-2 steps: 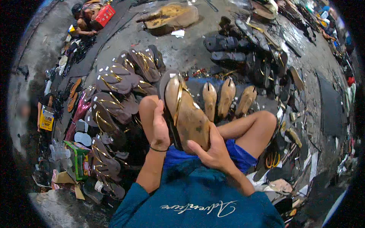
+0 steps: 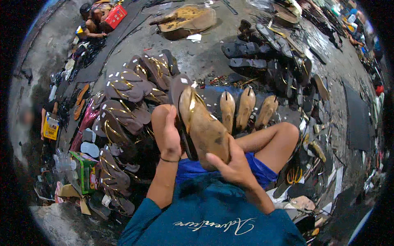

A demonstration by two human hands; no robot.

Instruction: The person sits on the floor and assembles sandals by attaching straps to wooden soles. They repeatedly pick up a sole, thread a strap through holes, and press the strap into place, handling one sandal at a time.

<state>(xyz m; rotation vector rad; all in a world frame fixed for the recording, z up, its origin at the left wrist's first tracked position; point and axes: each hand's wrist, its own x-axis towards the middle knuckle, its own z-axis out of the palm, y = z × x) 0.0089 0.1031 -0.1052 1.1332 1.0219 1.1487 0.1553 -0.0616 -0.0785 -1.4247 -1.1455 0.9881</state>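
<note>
My right hand (image 2: 236, 162) grips a brown wooden shoe last (image 2: 207, 133) by its heel end, thumb on top, above my lap. A dark brown flip-flop (image 2: 177, 87) lies against the last's left side and toe, with a gold strap across the wood. Beside the flip-flop's left edge is my left hand (image 2: 167, 137), held flat and upright with fingers stretched; whether it touches the sole cannot be made out. Three more wooden lasts (image 2: 246, 107) with slotted toes stand in a row beyond my knee.
Brown flip-flops with gold straps (image 2: 127, 85) pile up on the left. Black soles and sandals (image 2: 246, 63) lie at the far right. A green box (image 2: 84, 172) stands left. A large worn last-shaped block (image 2: 184, 20) is far ahead; another person (image 2: 92, 20) sits far left.
My left hand has shifted slightly left, away from the flip-flop's edge. The last and flip-flop have turned a little in my right hand, so less of the gold strap shows.
</note>
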